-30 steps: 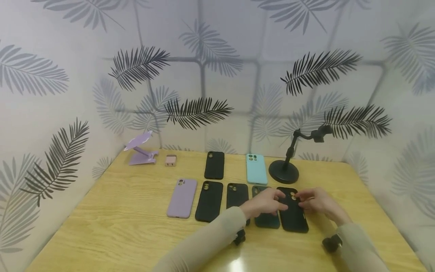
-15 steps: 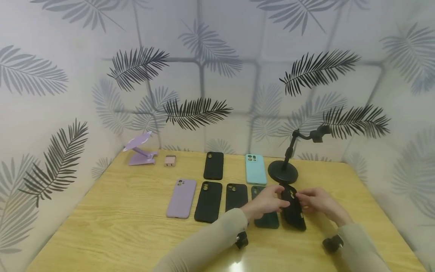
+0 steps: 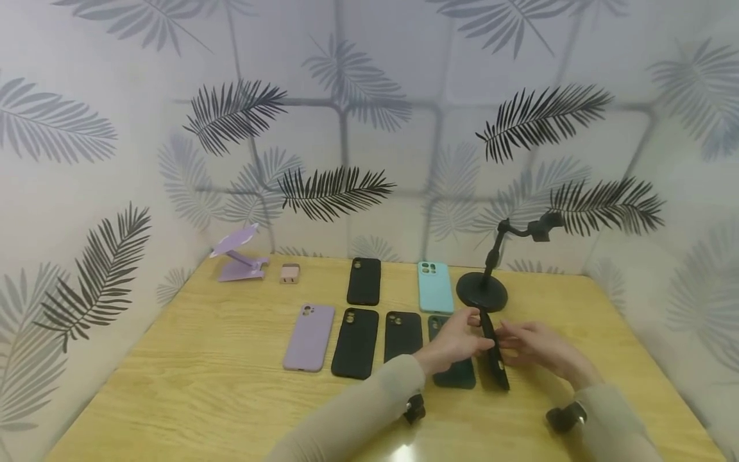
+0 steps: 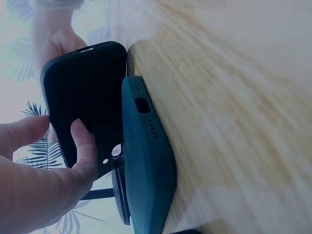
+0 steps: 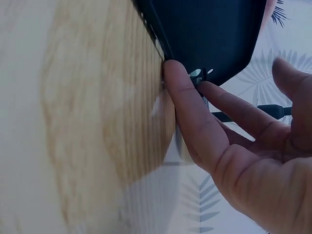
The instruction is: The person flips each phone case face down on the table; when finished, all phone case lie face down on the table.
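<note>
A black phone case (image 3: 498, 369) stands nearly upright on its long edge between my hands, at the right of the table. In the left wrist view my left hand (image 4: 53, 190) has its thumb at the upper edge of the case (image 4: 83, 92) and a bent fingertip against its face, near the camera cutouts. My right hand (image 3: 537, 350) touches the other side. Its extended fingers reach low by the camera end of the case (image 5: 209, 34), and its thumb stays apart from it. A dark green phone case (image 3: 458, 375) lies just left, partly covered by my left hand (image 3: 453, 340).
Left of the hands lie two black phone cases (image 3: 355, 343) (image 3: 403, 333) and a lilac one (image 3: 308, 337). Behind are another black case (image 3: 364, 282), a turquoise case (image 3: 435, 287) and a black stand (image 3: 484, 292). A lilac stand (image 3: 239, 266) and a pink charger (image 3: 290, 273) sit back left.
The black phone case lay flat a second ago; its right edge has risen and it now stands nearly upright. My right fingers have shifted slightly left with it; the left hand has barely moved.
</note>
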`<move>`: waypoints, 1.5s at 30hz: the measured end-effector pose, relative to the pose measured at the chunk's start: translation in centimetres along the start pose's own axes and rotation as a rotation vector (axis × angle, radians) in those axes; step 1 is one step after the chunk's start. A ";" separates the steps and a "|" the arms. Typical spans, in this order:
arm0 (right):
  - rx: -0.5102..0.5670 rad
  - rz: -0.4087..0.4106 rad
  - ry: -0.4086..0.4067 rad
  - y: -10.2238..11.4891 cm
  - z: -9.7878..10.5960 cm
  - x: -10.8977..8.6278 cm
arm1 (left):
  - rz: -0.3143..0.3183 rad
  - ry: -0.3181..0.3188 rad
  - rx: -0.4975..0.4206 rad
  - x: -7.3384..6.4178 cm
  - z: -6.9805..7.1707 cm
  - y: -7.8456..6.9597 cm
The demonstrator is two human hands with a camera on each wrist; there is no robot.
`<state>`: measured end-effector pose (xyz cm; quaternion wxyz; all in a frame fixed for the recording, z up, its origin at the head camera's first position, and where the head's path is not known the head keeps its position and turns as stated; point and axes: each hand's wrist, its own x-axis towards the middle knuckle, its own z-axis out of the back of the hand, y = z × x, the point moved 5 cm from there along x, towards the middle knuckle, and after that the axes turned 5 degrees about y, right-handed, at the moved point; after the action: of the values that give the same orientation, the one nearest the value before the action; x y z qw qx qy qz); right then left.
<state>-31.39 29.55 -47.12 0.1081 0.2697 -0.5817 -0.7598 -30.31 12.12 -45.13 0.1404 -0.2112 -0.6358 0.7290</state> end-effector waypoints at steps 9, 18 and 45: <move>0.040 0.014 0.101 0.5 -0.3 -0.5 | 0.009 0.081 0.127 0.3 -0.8 -0.1; 0.035 -0.008 0.077 0.4 -0.2 -0.6 | 0.039 0.132 0.106 1.0 -1.7 0.1; -0.065 -0.067 -0.170 -0.7 2.4 -1.7 | 0.133 0.194 0.059 1.4 -1.3 0.9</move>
<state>-31.15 32.51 -46.87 0.0415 0.2201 -0.5545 -0.8015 -30.85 13.82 -46.30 0.1587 -0.3182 -0.5820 0.7314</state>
